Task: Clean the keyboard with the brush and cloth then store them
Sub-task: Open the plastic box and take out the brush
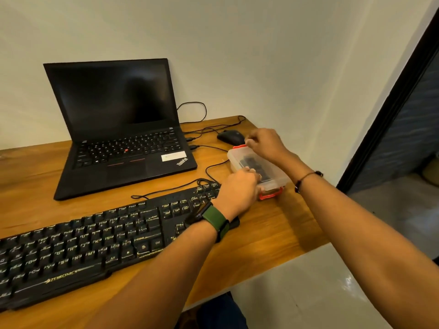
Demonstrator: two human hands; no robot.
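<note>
I have both hands on the plastic box (257, 166), which stands near the right edge of the desk (273, 231), between the mouse (231, 137) and the far right corner of the keyboard (99, 236). My right hand (266, 144) is at the far end of the box, fingers curled at the red clip (239, 146) there. My left hand (240, 188) grips the near end, its fingers bent over the lid beside the other red clip (270, 194). I judge the step is to work the clips and the lid; if I am opening or closing, I cannot tell from here.

To do it well, I think I should hold the box down with one hand and move one clip at a time. The box is light and the wood is smooth, so it may slide toward the edge. The thin black cables (213, 166) run just beside it and should not be caught.

The box is cloudy, half-clear plastic, oblong with round corners. Something dark lies inside; I believe it is the brush or the cloth, but it is too blurred to say. The keyboard is black with pale letters, its keys raised and close together. The laptop (118, 129) is matt black, screen dark.
</note>
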